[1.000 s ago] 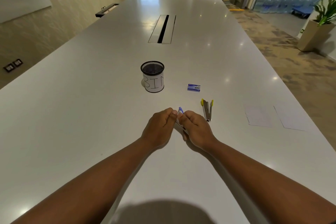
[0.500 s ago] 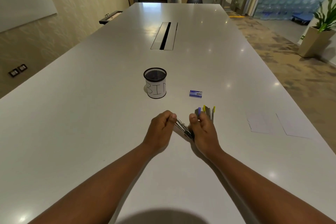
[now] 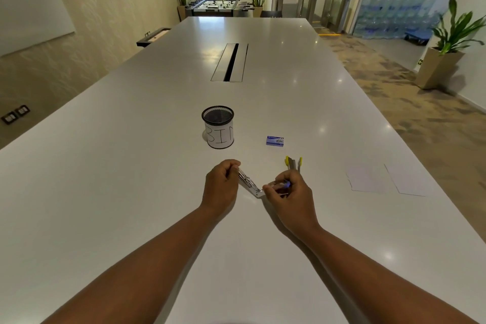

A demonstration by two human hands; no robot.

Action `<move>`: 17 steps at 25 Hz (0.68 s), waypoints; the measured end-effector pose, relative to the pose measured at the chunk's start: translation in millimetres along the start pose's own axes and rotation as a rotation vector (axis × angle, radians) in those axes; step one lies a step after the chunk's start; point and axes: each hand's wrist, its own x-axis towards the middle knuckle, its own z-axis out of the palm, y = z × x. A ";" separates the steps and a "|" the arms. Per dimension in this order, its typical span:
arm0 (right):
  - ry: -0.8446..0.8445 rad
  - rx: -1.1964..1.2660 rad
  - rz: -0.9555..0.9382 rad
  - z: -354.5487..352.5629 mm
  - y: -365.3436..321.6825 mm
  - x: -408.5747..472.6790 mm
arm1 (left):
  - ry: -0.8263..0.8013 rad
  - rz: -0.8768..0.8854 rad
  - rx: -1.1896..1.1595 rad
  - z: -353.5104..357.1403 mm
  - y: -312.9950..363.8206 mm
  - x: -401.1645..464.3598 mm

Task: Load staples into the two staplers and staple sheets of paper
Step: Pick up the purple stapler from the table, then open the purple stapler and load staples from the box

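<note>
Nearest the camera, both bare forearms reach forward over the pale tabletop [image 3: 110, 192] and converge on the blue stapler [image 3: 252, 184]. Half a second earlier its two halves stood at a narrow angle between the hands; now they are swung wide apart, hinged open at the metal corner low between the hands. That suggests the magazine is being exposed for loading, so the first stapler looks ready to take staples, though none appears to be in it yet.

The left hand [image 3: 221, 184] is knuckles-up, its fingers curled round the far end of the silver rail, which slants down to the hinge. The right hand [image 3: 288, 189] has turned palm inward, fingers curled round the blue-tipped top arm and pulling it off to the right; its wrist rests low near the tabletop.

Just beyond the right hand lies the yellow stapler [image 3: 293, 163], untouched and apart from the fingers. Farther on sits the small blue staple box [image 3: 274, 141], closed as far as can be told, near the black mesh cup [image 3: 217, 127] marked BIN. To the right, well apart, two sheets of paper [image 3: 386, 179] lie flat. The likely next move is a reach for the staple box.
</note>
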 end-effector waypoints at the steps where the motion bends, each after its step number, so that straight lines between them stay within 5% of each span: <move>1: 0.002 -0.030 0.001 -0.8 0.7 -2.1 | 0.021 0.000 0.021 1.0 0.9 0.9; 6: -0.031 -0.288 -0.079 -4.4 5.3 -12.4 | 0.055 -0.023 0.117 6.5 5.8 3.3; 17: -0.141 -0.635 -0.253 0.8 -6.5 -32.2 | -0.095 0.216 0.416 14.4 -2.9 0.2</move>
